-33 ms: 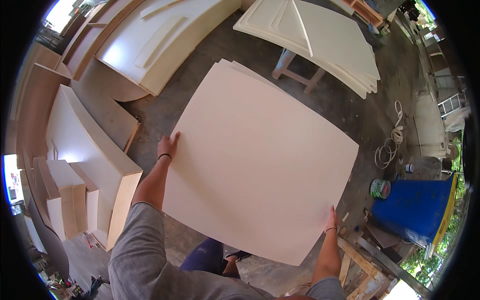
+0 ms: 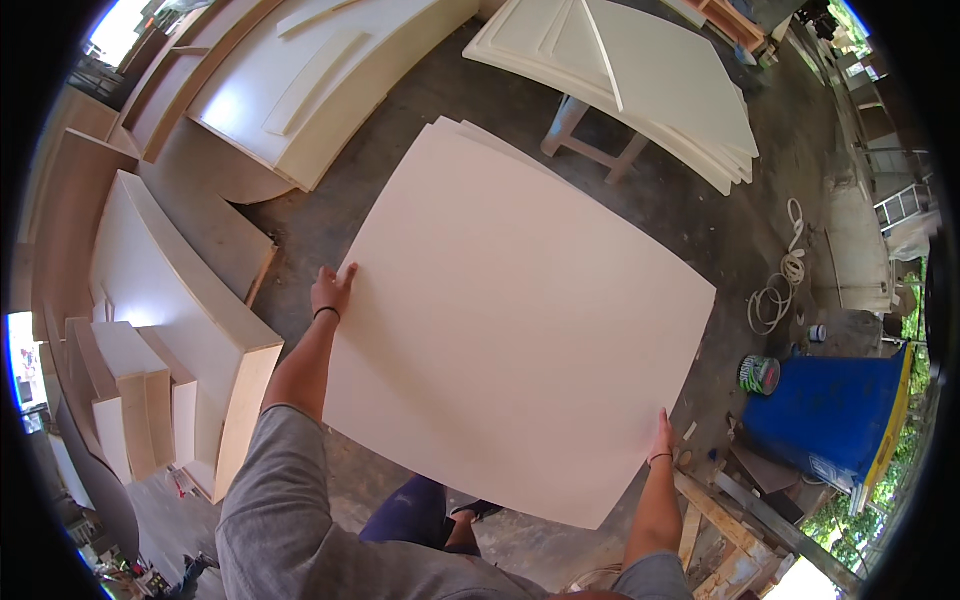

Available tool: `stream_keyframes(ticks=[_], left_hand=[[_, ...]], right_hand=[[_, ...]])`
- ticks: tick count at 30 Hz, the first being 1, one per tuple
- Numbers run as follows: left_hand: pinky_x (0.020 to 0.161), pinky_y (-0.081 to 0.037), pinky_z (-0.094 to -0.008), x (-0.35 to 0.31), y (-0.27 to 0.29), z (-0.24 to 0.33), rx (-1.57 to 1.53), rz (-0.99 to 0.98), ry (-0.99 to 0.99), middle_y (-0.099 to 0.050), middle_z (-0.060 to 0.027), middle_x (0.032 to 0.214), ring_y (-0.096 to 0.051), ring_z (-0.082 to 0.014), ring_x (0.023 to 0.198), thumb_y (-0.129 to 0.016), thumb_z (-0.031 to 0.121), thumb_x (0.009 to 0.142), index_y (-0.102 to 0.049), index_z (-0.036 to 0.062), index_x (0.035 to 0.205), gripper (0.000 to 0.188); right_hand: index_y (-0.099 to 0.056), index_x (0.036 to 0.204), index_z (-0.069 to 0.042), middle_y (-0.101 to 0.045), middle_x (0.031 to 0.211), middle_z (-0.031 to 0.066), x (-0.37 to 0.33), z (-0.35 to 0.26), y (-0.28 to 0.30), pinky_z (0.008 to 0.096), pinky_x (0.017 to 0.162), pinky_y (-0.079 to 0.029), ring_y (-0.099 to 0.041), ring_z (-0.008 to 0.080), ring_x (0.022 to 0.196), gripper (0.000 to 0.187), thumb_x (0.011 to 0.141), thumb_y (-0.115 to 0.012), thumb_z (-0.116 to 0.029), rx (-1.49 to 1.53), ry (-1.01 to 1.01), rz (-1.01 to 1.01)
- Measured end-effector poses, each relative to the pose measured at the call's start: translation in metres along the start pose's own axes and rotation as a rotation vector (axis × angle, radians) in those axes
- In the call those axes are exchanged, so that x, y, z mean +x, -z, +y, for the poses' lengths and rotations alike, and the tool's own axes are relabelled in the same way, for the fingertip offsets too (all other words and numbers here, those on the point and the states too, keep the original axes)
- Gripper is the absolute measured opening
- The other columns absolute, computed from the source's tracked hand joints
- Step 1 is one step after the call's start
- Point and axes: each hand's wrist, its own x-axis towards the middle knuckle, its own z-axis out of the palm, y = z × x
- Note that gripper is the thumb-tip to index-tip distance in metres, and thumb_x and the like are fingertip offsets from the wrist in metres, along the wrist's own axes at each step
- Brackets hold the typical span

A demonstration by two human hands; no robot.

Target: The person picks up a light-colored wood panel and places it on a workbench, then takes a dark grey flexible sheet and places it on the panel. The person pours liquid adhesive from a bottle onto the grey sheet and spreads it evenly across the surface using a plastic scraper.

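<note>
A large off-white flat panel [image 2: 520,320] fills the middle of the view, in front of my body. Along its far edge a second sheet edge [image 2: 500,142] peeks out from beneath. My left hand [image 2: 332,290] grips the panel's left edge, thumb on the upper face and the other fingers partly hidden. At the near right edge, my right hand [image 2: 663,437] holds on with its thumb up along the side; its remaining fingers are out of sight under the panel.
White panels [image 2: 660,75] lie stacked on a stand [image 2: 590,145] beyond. Long pale cabinets [image 2: 180,290] line the left. On the right are coiled white hose [image 2: 775,295], a paint can [image 2: 759,375], a blue bin [image 2: 830,415] and wooden frame pieces [image 2: 725,520].
</note>
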Motion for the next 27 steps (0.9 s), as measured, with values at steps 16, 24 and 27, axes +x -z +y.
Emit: stream_keyframes(ticks=[16,24,27], left_hand=[[0.087,-0.041,-0.0411,0.036,0.022,0.005,0.177,-0.414,0.073,-0.056,-0.0143,0.111,-0.049,-0.0306,0.109,-0.057,0.065,0.069,-0.06,0.0045,0.097,0.067],[0.104,-0.021,-0.0479,-0.08,0.005,-0.01,0.315,-0.094,-0.32,-0.015,-0.0141,0.146,-0.018,-0.0319,0.133,-0.058,0.048,0.078,-0.03,0.0141,0.136,0.073],[0.106,-0.013,-0.054,-0.176,-0.002,-0.03,0.285,-0.354,-0.478,-0.005,-0.0149,0.148,-0.004,-0.0335,0.136,-0.054,0.046,0.081,-0.024,0.014,0.139,0.073]], right_hand=[[-0.05,0.112,0.01,-0.056,0.112,0.0207,-0.001,-0.005,-0.023,0.0396,0.089,-0.041,-0.054,0.0297,0.101,0.077,0.077,-0.056,-0.058,-0.329,-0.015,0.059],[-0.054,0.11,-0.002,-0.062,0.087,0.0061,0.048,0.031,-0.004,0.0417,0.064,-0.047,-0.057,0.0256,0.073,0.072,0.07,-0.062,-0.061,-0.599,-0.123,0.206],[-0.054,0.107,0.005,-0.059,0.103,0.0175,0.035,0.042,0.002,0.0416,0.079,-0.045,-0.057,0.0312,0.09,0.072,0.07,-0.065,-0.056,-0.558,-0.148,0.215]])
